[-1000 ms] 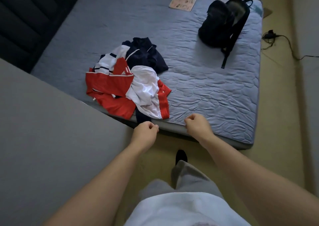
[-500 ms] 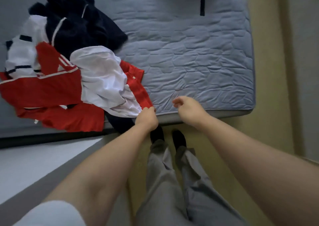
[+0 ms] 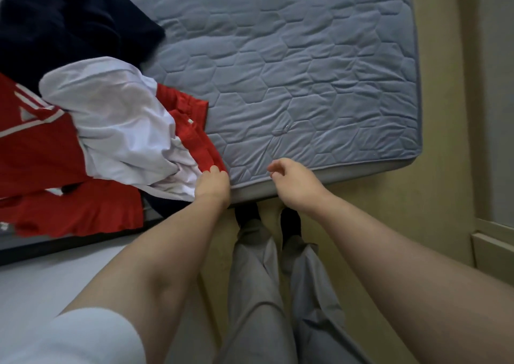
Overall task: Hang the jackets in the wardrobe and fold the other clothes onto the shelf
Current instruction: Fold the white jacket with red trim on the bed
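Since half a second ago the view has closed in on the pile, and the left hand (image 3: 212, 184) has crept from the bed's edge up onto the clothes. The right hand (image 3: 294, 182) has hardly shifted. The left arm is stretched forward and nearly straight, wrist bent down, the fingers (image 3: 214, 170) curled over the near hem of a red garment (image 3: 194, 135) and gripping it where it overhangs the edge of the mattress (image 3: 306, 71). The thumb is hidden. Just to the left of that hand, and touching it, lies a crumpled white shirt (image 3: 119, 118). Further left is a red jacket with white stripes (image 3: 36, 152), and beyond the shirt a dark blue jacket (image 3: 69, 29) — all heaped together on the mattress. The right arm reaches forward alongside, its hand a little to the right of the left one and apart from it. It hovers over the mattress edge with fingers loosely bent, holding nothing and touching no cloth. Below both hands, grey trousers (image 3: 256, 280) and black socks (image 3: 246, 214) stand on the yellowish floor (image 3: 434, 196).
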`<state>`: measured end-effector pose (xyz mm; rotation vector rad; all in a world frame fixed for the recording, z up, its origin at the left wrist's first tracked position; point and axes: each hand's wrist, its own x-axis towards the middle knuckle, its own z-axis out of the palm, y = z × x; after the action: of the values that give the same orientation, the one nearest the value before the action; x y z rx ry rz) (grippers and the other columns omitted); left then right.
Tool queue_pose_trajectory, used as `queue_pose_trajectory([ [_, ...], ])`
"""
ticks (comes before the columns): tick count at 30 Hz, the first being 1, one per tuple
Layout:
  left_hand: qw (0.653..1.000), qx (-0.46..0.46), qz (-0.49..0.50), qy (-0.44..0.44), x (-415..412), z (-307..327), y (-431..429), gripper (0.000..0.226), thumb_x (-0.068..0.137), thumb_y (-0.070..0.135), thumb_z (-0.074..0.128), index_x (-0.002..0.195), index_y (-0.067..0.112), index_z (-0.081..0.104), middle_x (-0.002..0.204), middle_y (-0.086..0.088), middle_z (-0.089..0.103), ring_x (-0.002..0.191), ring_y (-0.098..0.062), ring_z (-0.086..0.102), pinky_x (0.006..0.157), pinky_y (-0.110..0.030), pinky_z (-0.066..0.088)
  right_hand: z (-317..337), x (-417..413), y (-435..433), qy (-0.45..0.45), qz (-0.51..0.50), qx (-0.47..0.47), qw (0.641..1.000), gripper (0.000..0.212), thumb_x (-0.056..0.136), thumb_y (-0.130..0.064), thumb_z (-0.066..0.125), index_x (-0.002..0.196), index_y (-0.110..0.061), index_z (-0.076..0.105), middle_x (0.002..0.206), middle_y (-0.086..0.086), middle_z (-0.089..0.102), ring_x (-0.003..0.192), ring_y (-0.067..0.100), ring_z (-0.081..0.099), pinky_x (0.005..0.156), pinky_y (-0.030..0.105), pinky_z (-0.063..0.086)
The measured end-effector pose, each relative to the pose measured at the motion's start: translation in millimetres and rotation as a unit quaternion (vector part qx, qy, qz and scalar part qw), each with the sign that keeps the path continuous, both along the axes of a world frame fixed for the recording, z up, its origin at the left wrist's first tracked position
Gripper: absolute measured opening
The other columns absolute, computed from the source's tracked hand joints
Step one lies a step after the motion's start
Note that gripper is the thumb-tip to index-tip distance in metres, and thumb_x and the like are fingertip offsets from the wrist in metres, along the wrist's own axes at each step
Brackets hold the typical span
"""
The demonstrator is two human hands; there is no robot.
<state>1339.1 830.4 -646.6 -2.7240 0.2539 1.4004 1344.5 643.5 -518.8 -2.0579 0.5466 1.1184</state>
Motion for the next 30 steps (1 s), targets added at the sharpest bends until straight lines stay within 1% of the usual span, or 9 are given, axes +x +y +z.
queue_pose_trajectory([
  [3, 0.996, -0.019, 0.0, -0.082, 13.4, 53.0, 5.9, 0.033, 0.094, 0.035, 0.065, 0.117, 0.012, 0.066, 0.118, -0.012, 0.056, 0.108, -0.032, 0.057, 0.089, -0.041, 0.046, 24.6, 7.7, 3.2, -0.003, 0.027, 0.003, 1.0, 0.031, 0.103, -0.019, 0.047, 0.132, -0.016, 0.059, 0.134, 0.004, 0.063, 0.125, 0.021, 0.056, 0.107, 0.034, 0.043],
  [7, 0.972, -0.135, -0.017, -0.191, 39.4, 164.1, 12.3, 0.018, 0.089, 0.011, 0.059, 0.097, 0.007, 0.074, 0.101, -0.012, 0.053, 0.091, -0.034, 0.054, 0.072, -0.041, 0.043, 78.9, 25.8, 8.1, -0.023, 0.079, 0.016, 0.996, 0.036, 0.097, -0.014, 0.054, 0.133, -0.015, 0.057, 0.131, 0.006, 0.063, 0.123, 0.023, 0.057, 0.104, 0.032, 0.044],
  [13, 0.921, -0.332, -0.024, -0.205, 70.4, 361.0, 15.0, 0.015, 0.075, -0.008, 0.062, 0.075, 0.006, 0.064, 0.123, -0.007, 0.057, 0.095, -0.029, 0.061, 0.075, -0.038, 0.048, 180.2, 58.2, 12.3, -0.129, 0.183, 0.029, 0.974, 0.08, 0.082, -0.01, 0.07, 0.152, -0.029, 0.036, 0.142, 0.009, 0.055, 0.123, 0.026, 0.057, 0.089, 0.022, 0.041],
  [16, 0.902, -0.375, -0.042, -0.211, 83.8, 447.2, 0.3, 0.029, 0.069, -0.015, 0.057, 0.068, 0.012, 0.048, 0.113, -0.01, 0.063, 0.096, -0.031, 0.062, 0.077, -0.042, 0.049, 228.9, 78.7, 9.1, -0.211, 0.21, 0.06, 0.953, 0.096, 0.072, -0.011, 0.08, 0.154, -0.029, 0.033, 0.144, 0.007, 0.047, 0.128, 0.027, 0.052, 0.104, 0.034, 0.046],
  [18, 0.888, -0.401, -0.028, -0.224, 91.3, 492.9, -6.0, 0.031, 0.065, -0.015, 0.047, 0.068, 0.015, 0.039, 0.097, -0.007, 0.067, 0.097, -0.03, 0.065, 0.076, -0.043, 0.05, 256.7, 91.2, 2.4, -0.253, 0.235, 0.069, 0.936, 0.077, 0.068, -0.014, 0.084, 0.138, -0.025, 0.053, 0.131, 0.004, 0.057, 0.122, 0.025, 0.055, 0.098, 0.025, 0.046],
  [20, 0.879, -0.408, 0.025, -0.244, 98.6, 528.6, -6.9, 0.037, 0.069, -0.019, 0.043, 0.072, 0.017, 0.035, 0.096, 0.006, 0.068, 0.106, -0.015, 0.067, 0.076, -0.031, 0.054, 282.8, 99.7, -9.4, -0.263, 0.248, 0.061, 0.93, 0.038, 0.069, -0.02, 0.084, 0.1, -0.033, 0.065, 0.093, -0.009, 0.067, 0.1, 0.022, 0.064, 0.069, 0.015, 0.045],
  [22, 0.873, -0.399, 0.08, -0.27, 107.8, 556.1, -7.5, 0.048, 0.077, -0.022, 0.047, 0.079, 0.026, 0.04, 0.1, 0.011, 0.067, 0.109, -0.004, 0.066, 0.079, -0.025, 0.055, 306.7, 106.3, -25.8, -0.259, 0.255, 0.054, 0.93, 0.024, 0.073, -0.032, 0.084, 0.079, -0.035, 0.061, 0.075, -0.014, 0.065, 0.084, 0.019, 0.066, 0.064, 0.024, 0.047],
  [26, 0.864, -0.351, 0.132, -0.336, 124.6, 591.1, -21.0, 0.056, 0.086, -0.015, 0.053, 0.105, 0.037, 0.055, 0.103, 0.014, 0.069, 0.092, 0.001, 0.066, 0.083, -0.024, 0.055, 350.3, 119.6, -67.5, -0.233, 0.254, 0.067, 0.936, 0.027, 0.071, -0.038, 0.087, 0.093, -0.029, 0.075, 0.09, -0.005, 0.075, 0.085, 0.016, 0.07, 0.077, 0.03, 0.057],
  [30, 0.849, -0.296, 0.109, -0.423, 139.5, 614.8, -39.9, 0.048, 0.09, -0.012, 0.054, 0.117, 0.024, 0.069, 0.107, 0.005, 0.068, 0.099, -0.014, 0.065, 0.094, -0.03, 0.052, 371.8, 134.5, -126.0, -0.204, 0.339, -0.055, 0.917, 0.031, 0.074, -0.023, 0.082, 0.104, -0.024, 0.076, 0.098, 0.002, 0.074, 0.087, 0.021, 0.07, 0.074, 0.029, 0.056],
])
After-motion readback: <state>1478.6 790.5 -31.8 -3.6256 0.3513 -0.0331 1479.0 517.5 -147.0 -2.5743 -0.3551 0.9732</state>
